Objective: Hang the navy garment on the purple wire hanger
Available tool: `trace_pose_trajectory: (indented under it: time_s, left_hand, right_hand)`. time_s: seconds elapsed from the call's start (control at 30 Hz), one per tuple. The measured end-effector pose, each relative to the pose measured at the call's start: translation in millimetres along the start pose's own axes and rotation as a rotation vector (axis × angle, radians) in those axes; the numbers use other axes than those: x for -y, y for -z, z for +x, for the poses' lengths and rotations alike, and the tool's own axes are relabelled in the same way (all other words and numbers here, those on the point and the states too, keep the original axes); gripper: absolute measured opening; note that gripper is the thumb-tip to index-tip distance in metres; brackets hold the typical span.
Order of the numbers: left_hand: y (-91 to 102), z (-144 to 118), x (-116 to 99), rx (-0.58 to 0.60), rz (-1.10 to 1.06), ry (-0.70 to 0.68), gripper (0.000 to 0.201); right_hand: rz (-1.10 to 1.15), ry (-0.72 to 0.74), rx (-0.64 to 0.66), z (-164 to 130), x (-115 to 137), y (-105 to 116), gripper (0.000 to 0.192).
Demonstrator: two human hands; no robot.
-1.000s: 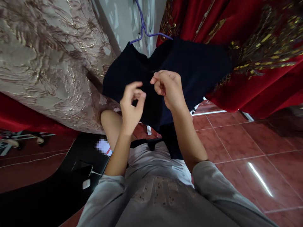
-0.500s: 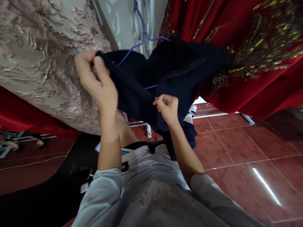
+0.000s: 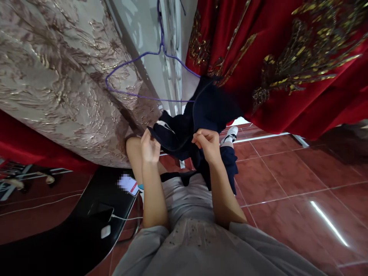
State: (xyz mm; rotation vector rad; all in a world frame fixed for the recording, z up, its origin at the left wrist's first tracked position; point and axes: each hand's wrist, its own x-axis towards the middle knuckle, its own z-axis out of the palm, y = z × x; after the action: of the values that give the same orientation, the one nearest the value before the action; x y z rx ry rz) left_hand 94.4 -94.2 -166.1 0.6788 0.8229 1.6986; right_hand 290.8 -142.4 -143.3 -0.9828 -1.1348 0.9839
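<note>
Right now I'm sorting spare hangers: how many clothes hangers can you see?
1. A purple wire hanger hangs up between the beige brocade fabric and the red embroidered garment, its right end inside the navy garment. Others may be hidden behind the fabrics.

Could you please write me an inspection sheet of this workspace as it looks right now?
Surface: glossy red floor tiles.
Job's things: navy garment hanging off one end of a purple wire hanger.
Clutter: phone on a black seat.
Hands: left hand and right hand both grip the navy garment.
Cables: white cable at the phone.
Surroundings: beige brocade fabric, red gold-embroidered cloth.
</note>
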Motion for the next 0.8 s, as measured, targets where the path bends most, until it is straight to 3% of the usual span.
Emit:
trace_pose_trajectory:
  time_s: [0.1, 0.2, 0.3, 0.37, 0.4, 0.47, 0.53, 0.6, 0.7, 0.77, 0.8]
  left_hand:
    - [-29.3, -22.3, -8.6, 0.205, 0.124, -0.177, 0.017]
    - [-54.2, -44.9, -15.9, 0.365, 0.362, -0.392, 0.016]
    - [-64.2, -50.2, -24.0, 0.423, 0.664, -0.639, 0.012]
    - [-59.7, -40.3, -30.0, 0.424, 0.769, -0.691, 0.014]
    - [-54.3, -32.8, -32.3, 0.448, 0.768, -0.647, 0.02]
    - [-39.2, -17.6, -33.7, 0.567, 0.709, -0.43, 0.04]
    - [-21.8, -7.9, -31.1, 0.734, 0.683, -0.17, 0.053]
    - [-5.5, -6.5, -27.7, 0.867, 0.737, -0.013, 0.043]
    - [13.2, -12.1, -31.6, 0.988, 0.886, 0.033, 0.024]
    - [21.1, -13.2, -43.7, 0.956, 0.962, -0.003, 0.022]
    - [23.2, -12.2, -52.1, 0.883, 0.973, -0.045, 0.026]
  right_hand:
    - [-0.102, 0.106, -0.008, 1.5, 3.9, 5.4, 0.028]
    - [-0.089, 0.138, 0.185, -2.5, 4.9, -0.9, 0.036]
    - [0.088, 0.024, 0.438, -2.9, 3.2, -11.6, 0.049]
    - [0.185, -0.115, 0.523, 2.9, 5.2, -17.2, 0.045]
    - [0.209, -0.181, 0.541, 7.5, 8.7, -18.8, 0.041]
    - [0.214, -0.245, 0.558, 18.9, 22.0, -19.3, 0.031]
    - [0.175, -0.171, 0.579, 30.5, 43.0, -16.3, 0.021]
    - [0.091, -0.01, 0.579, 40.9, 68.2, -11.1, 0.008]
    - [-0.053, 0.283, 0.441, 56.2, 100.9, -4.1, 0.01]
    - [-0.093, 0.468, 0.286, 69.7, 110.0, -3.4, 0.01]
    - [-0.103, 0.529, 0.221, 78.0, 108.9, -4.9, 0.006]
